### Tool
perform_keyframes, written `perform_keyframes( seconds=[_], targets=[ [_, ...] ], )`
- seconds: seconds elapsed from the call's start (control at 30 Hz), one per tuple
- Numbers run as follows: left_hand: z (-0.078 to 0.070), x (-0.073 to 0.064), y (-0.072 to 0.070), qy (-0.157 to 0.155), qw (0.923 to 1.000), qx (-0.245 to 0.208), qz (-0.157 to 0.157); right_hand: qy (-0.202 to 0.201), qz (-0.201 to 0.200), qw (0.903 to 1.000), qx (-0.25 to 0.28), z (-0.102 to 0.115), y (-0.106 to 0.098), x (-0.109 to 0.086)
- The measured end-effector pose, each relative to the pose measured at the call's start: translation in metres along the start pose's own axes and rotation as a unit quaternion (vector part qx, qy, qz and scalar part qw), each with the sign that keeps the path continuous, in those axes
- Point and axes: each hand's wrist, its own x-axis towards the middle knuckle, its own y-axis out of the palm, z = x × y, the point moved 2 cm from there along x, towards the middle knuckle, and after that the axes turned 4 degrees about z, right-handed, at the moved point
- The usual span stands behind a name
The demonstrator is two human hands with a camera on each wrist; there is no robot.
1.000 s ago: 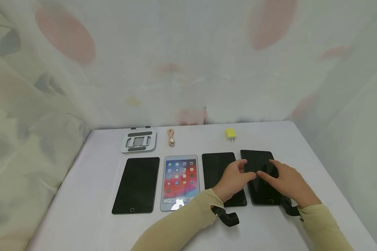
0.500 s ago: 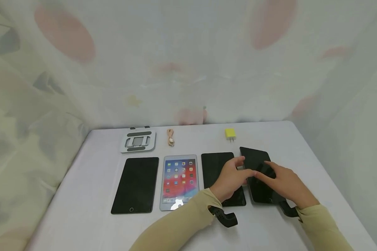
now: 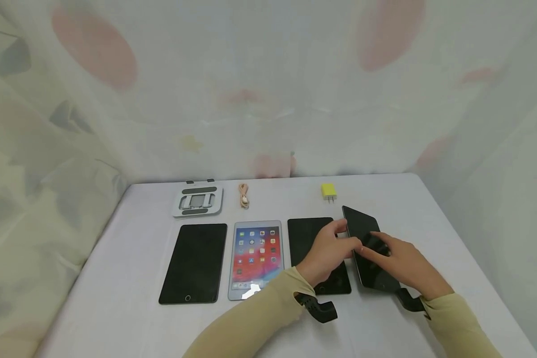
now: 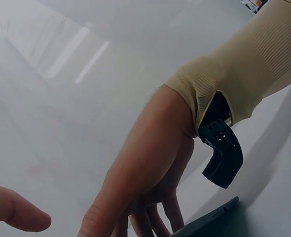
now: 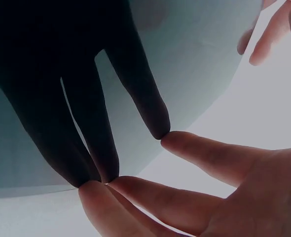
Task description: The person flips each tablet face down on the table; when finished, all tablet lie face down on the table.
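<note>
The rightmost black tablet [image 3: 366, 230] is tilted, its left edge raised off the white table and its right side low. My left hand [image 3: 325, 251] holds that raised edge; some of its fingers are hidden by the tablet. In the left wrist view, a tablet edge [image 4: 212, 217] shows beside my left hand [image 4: 135, 158]. My right hand [image 3: 404, 258] lies over the same tablet, fingertips on its glossy screen. The right wrist view shows my right hand [image 5: 254, 182] with extended fingers meeting their dark reflections in the screen [image 5: 195, 74].
Left of it lie another black tablet [image 3: 309, 236], a white tablet [image 3: 257, 258] with a lit screen, and a third black tablet [image 3: 194, 263]. Behind stand a folded grey stand [image 3: 198, 200], a coiled cable [image 3: 243, 195] and a yellow charger plug [image 3: 328, 191] on the white table [image 3: 130, 238].
The rightmost tablet lay flat a second ago; its left edge has since risen in my left hand. My right hand has shifted slightly left over the screen.
</note>
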Motion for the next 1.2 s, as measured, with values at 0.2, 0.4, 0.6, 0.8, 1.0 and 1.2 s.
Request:
perform_keyframes(
  seconds=[0.2, 0.4, 0.6, 0.8, 1.0, 1.2],
  targets=[
    [-0.005, -0.001, -0.003, 0.003, 1.0000, 0.003, 0.000, -0.003, 0.006, 0.9999, 0.016, 0.003, 0.001, 0.001],
    [-0.008, -0.001, -0.005, 0.015, 0.9999, -0.003, 0.007, -0.005, 0.017, 0.9989, 0.042, 0.006, 0.002, 0.000],
    [-0.010, -0.002, -0.006, 0.026, 0.9996, -0.009, 0.013, -0.016, 0.022, 0.9976, 0.063, 0.010, 0.003, 0.000],
    [-0.011, -0.002, -0.007, 0.031, 0.9989, -0.025, 0.027, -0.021, 0.036, 0.9958, 0.081, 0.014, 0.002, -0.001],
    [-0.014, -0.002, -0.009, 0.036, 0.9989, -0.014, 0.028, -0.029, 0.043, 0.9945, 0.091, 0.018, 0.002, 0.001],
    [-0.016, -0.003, -0.010, 0.043, 0.9989, -0.009, 0.020, -0.031, 0.057, 0.9892, 0.131, 0.019, 0.004, 0.001]
  ],
)
